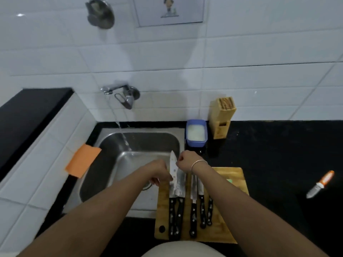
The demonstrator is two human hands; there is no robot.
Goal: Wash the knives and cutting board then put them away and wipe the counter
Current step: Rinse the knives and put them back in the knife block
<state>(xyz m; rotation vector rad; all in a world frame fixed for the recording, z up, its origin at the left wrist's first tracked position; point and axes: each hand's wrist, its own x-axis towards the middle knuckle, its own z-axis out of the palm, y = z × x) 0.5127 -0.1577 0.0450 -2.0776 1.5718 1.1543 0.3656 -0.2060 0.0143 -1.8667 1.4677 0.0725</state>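
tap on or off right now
On: a thin stream of water runs from the tap down into the sink.

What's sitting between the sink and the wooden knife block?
In the head view, a blue tub of whitish liquid stands on the black counter between the sink and the knife block, close beside the block.

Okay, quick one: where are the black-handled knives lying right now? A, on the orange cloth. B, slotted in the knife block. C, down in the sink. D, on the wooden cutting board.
D: the black-handled knives lie side by side on the wooden cutting board, beside the sink; the knife block stands apart by the wall.
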